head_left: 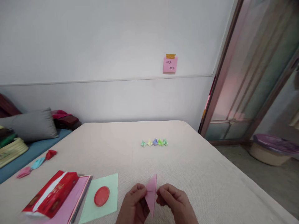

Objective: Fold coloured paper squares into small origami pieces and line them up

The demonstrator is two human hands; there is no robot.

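Note:
A folded piece of pink paper [151,194], roughly triangular with a crease across it, stands upright near the front of the table. My left hand [134,202] pinches its left corner between thumb and fingers. Just right of the paper's long edge is my right hand [176,199], its fingers curled with thumb against forefinger; whether it touches the paper or holds anything I cannot make out. Farther back, several small folded paper pieces [155,142] in green, yellow and blue sit in a row.
A red tissue pack [54,194] lies on a stack of pink paper [77,194] at left. Beside it, a red round lid [102,196] rests on a light green sheet [112,189]. Folded red, blue and pink pieces [38,163] lie near the left edge. A pink note [170,64] is taped to the wall.

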